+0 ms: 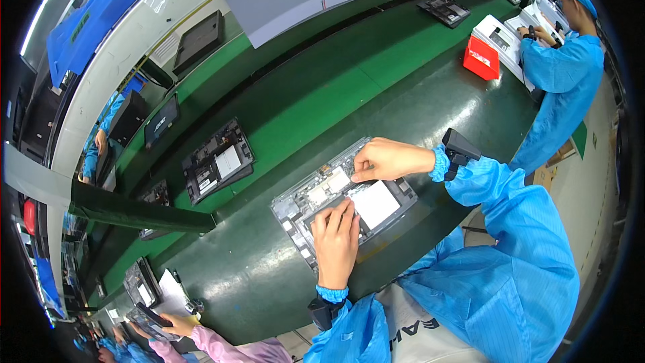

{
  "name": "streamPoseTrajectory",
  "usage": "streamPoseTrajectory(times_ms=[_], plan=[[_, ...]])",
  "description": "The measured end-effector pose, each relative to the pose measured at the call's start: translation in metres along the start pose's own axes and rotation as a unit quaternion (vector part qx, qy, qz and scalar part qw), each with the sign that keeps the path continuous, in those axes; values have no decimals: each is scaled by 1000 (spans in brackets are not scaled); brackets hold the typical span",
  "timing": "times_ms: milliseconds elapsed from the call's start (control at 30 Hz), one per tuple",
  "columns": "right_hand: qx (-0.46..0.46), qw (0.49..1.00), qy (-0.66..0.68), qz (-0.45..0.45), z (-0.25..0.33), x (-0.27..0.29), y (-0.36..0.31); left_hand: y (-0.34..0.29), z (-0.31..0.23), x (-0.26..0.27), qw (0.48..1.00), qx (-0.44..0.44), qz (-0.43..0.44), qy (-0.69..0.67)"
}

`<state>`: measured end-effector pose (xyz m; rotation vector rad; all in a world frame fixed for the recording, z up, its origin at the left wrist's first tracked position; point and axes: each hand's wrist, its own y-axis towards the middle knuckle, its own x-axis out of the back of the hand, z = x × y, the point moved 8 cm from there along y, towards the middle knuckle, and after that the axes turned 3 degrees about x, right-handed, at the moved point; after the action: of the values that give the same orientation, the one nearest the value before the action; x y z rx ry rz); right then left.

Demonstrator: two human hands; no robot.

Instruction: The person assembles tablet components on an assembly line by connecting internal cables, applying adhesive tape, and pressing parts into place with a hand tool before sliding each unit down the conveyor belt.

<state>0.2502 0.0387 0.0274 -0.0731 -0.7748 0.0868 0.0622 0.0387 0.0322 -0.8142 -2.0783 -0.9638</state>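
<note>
In front of me an opened laptop chassis [295, 205] lies on the dark green bench, its inner boards and parts exposed. A white rectangular panel [375, 204] covers part of its right half. My left hand [334, 242] rests on the chassis just left of that panel, fingers stretched out and holding nothing visible. My right hand [393, 160] reaches in from the right over the far side. Its thumb and fingers are pinched together just above the white panel; whatever they hold, if anything, is hidden.
Another opened laptop chassis [218, 161] sits on the green conveyor strip [316, 104] beyond, and a further one [443, 11] farther along. A red bin [481, 58] stands near a co-worker in blue [561, 67]. At lower left, a pink-sleeved person [225, 346] handles a dark device.
</note>
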Motion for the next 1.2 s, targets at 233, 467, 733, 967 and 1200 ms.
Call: streamPoseTrajectory(times_ms=[233, 467, 733, 967, 1200], plan=[[-10, 1000, 19, -8, 1, -4, -1, -2, 0, 1, 1000, 1, 1, 3], [34, 998, 29, -45, -4, -6, 1, -3, 0, 1, 1000, 4, -6, 6], [25, 998, -28, -43, 10, 5, -8, -2, -3, 0, 999, -2, -3, 34], [68, 984, -118, -116, 28, -9, 3, 1, -2, -1, 999, -3, 16, 31], [81, 981, -110, -134, 27, -20, 10, -3, -1, 0, 1000, -3, 11, 23]])
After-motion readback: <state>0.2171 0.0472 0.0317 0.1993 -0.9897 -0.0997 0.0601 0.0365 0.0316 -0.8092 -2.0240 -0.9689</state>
